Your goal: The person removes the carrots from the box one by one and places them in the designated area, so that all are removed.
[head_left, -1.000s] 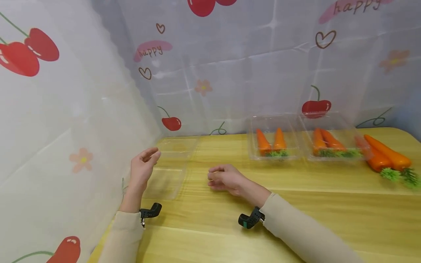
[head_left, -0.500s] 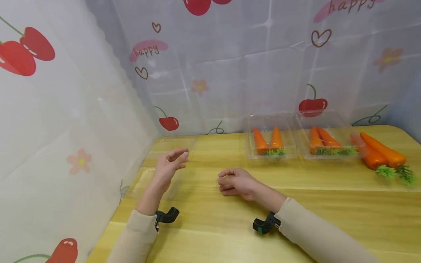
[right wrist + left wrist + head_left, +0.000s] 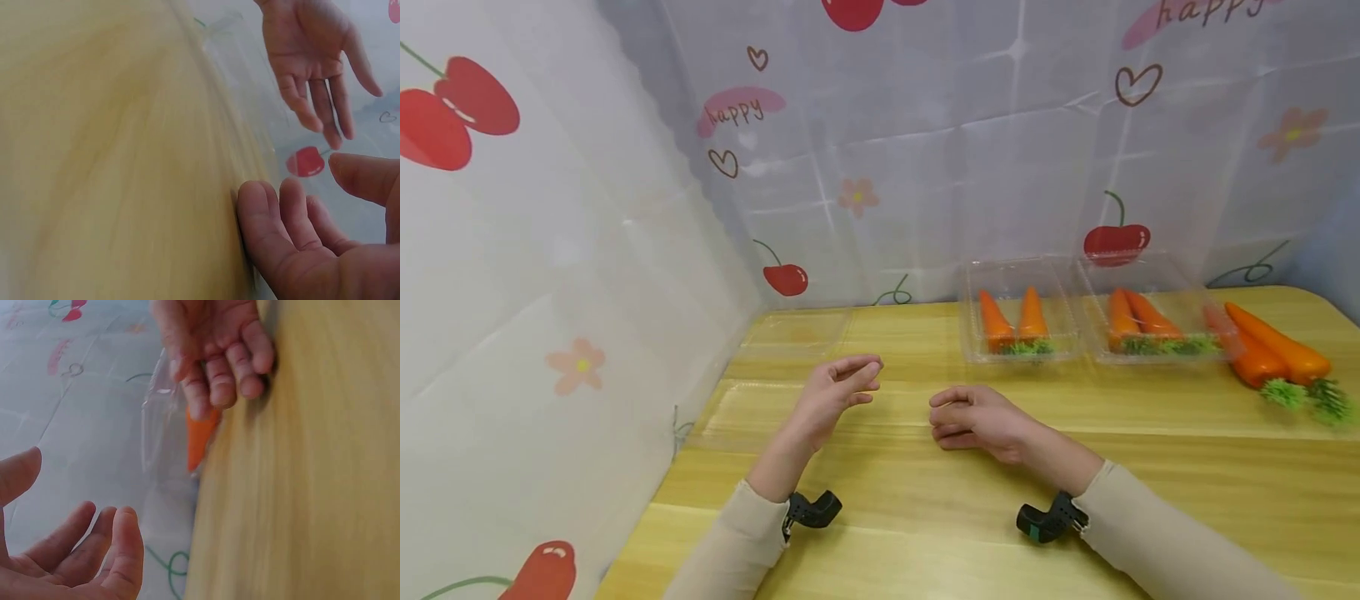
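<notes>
Orange tapered loose carrots (image 3: 1287, 347), frame right; left hand (image 3: 828, 402), right hand (image 3: 983, 422) empty, fingers relaxed; packing apparently unfinished, pickup next.

table (image 3: 925, 533) left: container (image 3: 766, 383) | back right: boxes (image 3: 1062, 321), carrots (image 3: 1032, 317) inside | rightmost: loose carrots (image 3: 1288, 350)

Beige sleeves (image 3: 1172, 529), black wrist cameras (image 3: 816, 510)

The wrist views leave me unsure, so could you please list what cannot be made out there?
Left wrist view: upper part of the carrot, hidden by the right hand.
Left wrist view: part of the left hand, cut off by the left and bottom edges.
Right wrist view: fine grain of the table, blurred.
</notes>
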A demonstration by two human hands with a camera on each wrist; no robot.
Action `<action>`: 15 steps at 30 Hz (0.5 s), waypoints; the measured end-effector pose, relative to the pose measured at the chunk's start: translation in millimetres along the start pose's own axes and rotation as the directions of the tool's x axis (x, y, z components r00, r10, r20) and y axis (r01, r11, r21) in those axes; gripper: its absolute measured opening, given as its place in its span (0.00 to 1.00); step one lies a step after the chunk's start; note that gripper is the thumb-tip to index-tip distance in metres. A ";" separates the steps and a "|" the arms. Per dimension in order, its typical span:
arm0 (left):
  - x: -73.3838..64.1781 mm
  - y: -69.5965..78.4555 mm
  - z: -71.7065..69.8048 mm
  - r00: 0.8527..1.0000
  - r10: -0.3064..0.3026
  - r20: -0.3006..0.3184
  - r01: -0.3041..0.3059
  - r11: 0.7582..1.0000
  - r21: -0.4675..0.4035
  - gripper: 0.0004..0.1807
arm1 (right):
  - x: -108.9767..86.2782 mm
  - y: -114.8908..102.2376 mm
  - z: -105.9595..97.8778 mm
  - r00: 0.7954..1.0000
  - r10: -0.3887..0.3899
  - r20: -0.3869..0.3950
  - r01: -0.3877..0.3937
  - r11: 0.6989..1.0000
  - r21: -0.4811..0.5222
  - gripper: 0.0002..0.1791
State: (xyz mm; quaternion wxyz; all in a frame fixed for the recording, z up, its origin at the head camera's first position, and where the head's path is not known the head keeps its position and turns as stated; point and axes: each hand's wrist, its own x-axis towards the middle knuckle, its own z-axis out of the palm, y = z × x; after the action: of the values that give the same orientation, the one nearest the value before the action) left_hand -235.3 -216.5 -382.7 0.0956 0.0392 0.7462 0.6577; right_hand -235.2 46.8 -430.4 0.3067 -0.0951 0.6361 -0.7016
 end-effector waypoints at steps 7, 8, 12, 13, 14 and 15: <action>7.8 -16.6 25.8 0.993 -0.030 0.114 0.033 0.999 -0.026 0.31 | -19.3 -0.4 -29.1 1.000 -0.016 0.006 0.016 1.000 -0.022 0.31; 9.1 -19.5 28.8 0.991 -0.037 0.129 0.041 0.999 -0.031 0.31 | -22.2 -0.2 -32.9 1.000 -0.020 0.006 0.020 1.000 -0.023 0.31; 11.3 -26.5 38.7 0.985 -0.059 0.163 0.065 0.997 -0.033 0.31 | -32.8 1.1 -45.7 0.999 -0.032 0.013 0.033 0.999 -0.028 0.33; 11.8 -27.2 41.0 0.984 -0.065 0.166 0.072 0.997 -0.035 0.31 | -35.1 1.4 -48.4 0.999 -0.036 0.015 0.037 0.999 -0.030 0.33; 12.2 -27.7 43.3 0.983 -0.072 0.168 0.079 0.996 -0.036 0.31 | -37.3 1.7 -50.9 0.999 -0.041 0.015 0.041 0.999 -0.032 0.33; 12.6 -27.9 45.8 0.982 -0.078 0.170 0.086 0.996 -0.038 0.31 | -39.2 2.1 -53.3 0.999 -0.043 0.014 0.044 0.998 -0.033 0.32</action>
State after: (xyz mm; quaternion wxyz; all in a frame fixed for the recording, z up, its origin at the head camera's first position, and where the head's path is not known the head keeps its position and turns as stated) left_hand -236.9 -173.2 -416.8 0.1861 0.0619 0.7214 0.6641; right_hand -231.4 112.9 -431.5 0.2939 -0.1186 0.6437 -0.6966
